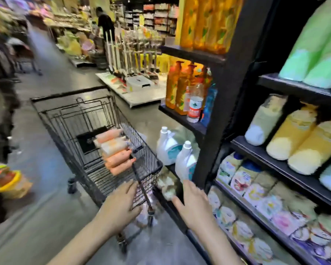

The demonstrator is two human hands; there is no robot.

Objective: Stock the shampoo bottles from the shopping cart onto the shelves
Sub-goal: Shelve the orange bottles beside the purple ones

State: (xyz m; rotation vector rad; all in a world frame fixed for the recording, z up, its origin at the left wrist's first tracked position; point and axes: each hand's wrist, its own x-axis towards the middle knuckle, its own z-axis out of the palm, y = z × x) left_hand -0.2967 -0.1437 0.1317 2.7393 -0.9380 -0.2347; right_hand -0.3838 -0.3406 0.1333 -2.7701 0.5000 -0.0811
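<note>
A black wire shopping cart (65,119) stands in the aisle ahead of me. Several orange and pale shampoo bottles (116,151) lie stacked on their sides in its near right corner. My left hand (122,202) rests flat against the cart's near wire end, fingers spread, holding nothing. My right hand (194,205) hovers open to the right of the cart, in front of the black shelf unit (218,111), with nothing in it. Orange pump bottles (177,88) stand on the end shelf. The picture is blurred by motion.
White jugs (169,148) stand low at the shelf's end. Shelves on the right hold green and yellow packs (294,134) and small packets (256,192). A low display platform with mops (134,73) lies beyond the cart. A person (105,23) stands far down the aisle.
</note>
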